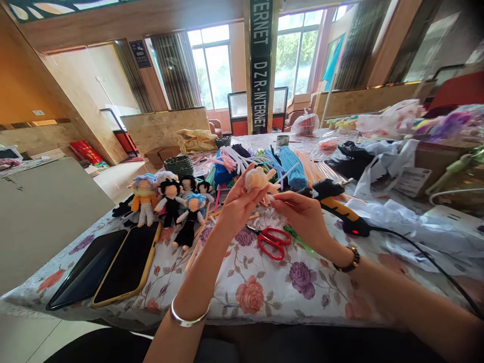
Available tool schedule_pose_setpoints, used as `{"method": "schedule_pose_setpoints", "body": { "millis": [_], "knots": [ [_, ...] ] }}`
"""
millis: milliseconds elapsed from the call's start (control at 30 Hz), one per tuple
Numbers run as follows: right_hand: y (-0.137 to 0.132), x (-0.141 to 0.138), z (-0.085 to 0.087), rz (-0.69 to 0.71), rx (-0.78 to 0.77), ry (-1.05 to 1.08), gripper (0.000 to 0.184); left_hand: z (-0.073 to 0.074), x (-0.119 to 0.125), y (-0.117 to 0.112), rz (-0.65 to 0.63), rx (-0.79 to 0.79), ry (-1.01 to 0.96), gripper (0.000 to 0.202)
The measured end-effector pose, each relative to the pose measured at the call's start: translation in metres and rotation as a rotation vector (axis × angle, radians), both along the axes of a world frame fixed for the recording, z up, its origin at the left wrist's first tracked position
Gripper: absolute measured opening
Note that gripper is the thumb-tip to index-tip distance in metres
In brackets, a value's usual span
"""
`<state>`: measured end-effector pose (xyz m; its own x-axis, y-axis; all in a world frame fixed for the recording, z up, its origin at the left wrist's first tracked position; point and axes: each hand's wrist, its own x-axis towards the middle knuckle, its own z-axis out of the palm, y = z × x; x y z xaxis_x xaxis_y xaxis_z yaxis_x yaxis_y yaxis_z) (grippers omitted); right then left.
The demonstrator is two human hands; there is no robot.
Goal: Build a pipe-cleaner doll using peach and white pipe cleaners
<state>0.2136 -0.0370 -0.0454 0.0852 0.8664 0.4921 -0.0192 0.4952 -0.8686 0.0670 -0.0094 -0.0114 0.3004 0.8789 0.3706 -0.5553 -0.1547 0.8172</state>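
The left hand grips the peach doll above the floral tablecloth. The right hand, fingertips narrowed, pinches a small pale piece beside the doll. Red-handled scissors lie between the forearms.

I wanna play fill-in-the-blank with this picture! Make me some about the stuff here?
1. The silver-bangled ____ hand holds the peach figure.
2. The scissors have ____ handles.
3. The phone nearest the dolls has a ____ rim.
4. The glue gun lies nearer the ____ hand.

Missing words: left; red; yellow; right.
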Motion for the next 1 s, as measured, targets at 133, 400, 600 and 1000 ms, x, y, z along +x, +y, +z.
{"method": "schedule_pose_setpoints", "body": {
  "millis": [133,400,600,1000],
  "knots": [
    [0.000,0.000,0.003,-0.032,0.007,-0.018,0.014,-0.004,0.001,0.001,0.013,0.032,0.083,0.045],
    [0.000,-0.001,0.007,-0.079,-0.007,-0.078,0.014,-0.008,0.001,0.006,0.383,0.175,0.111,0.044],
    [0.002,-0.002,0.005,-0.061,-0.008,-0.101,0.016,-0.009,0.000,0.008,0.502,0.197,0.071,0.035],
    [0.009,-0.014,0.026,-0.099,0.012,-0.111,0.023,-0.012,0.001,0.008,0.342,0.140,0.026,0.040]
  ]
}}
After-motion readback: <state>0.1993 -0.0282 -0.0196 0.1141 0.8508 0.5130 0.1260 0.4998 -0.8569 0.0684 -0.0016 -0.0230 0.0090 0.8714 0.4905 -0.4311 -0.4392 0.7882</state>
